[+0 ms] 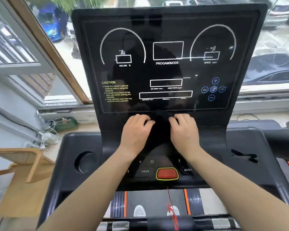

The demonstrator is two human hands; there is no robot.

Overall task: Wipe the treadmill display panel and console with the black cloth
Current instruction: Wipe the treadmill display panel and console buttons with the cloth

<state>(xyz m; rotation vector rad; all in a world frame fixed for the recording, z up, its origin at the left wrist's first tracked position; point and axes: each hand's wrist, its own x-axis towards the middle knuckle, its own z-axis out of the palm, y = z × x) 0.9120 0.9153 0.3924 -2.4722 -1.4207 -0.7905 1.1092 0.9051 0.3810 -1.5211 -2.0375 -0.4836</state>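
The treadmill display panel [165, 70] rises upright ahead, glossy black with white gauges and yellow caution text. Below it the console [83, 144] slopes toward me, with a red stop button [167, 173] near its front. The black cloth [160, 130] lies bunched on the console just under the panel's lower edge, hard to tell from the dark surface. My left hand [137, 129] grips its left side and my right hand [184, 130] grips its right side, fingers curled into the fabric.
A round cup holder [83, 162] sits at the console's left. A red safety cord [171, 207] hangs below the stop button. A wooden chair [23, 162] stands at left by the window. Cables and a power strip [47, 139] lie on the sill. A handlebar [284, 139] juts at right.
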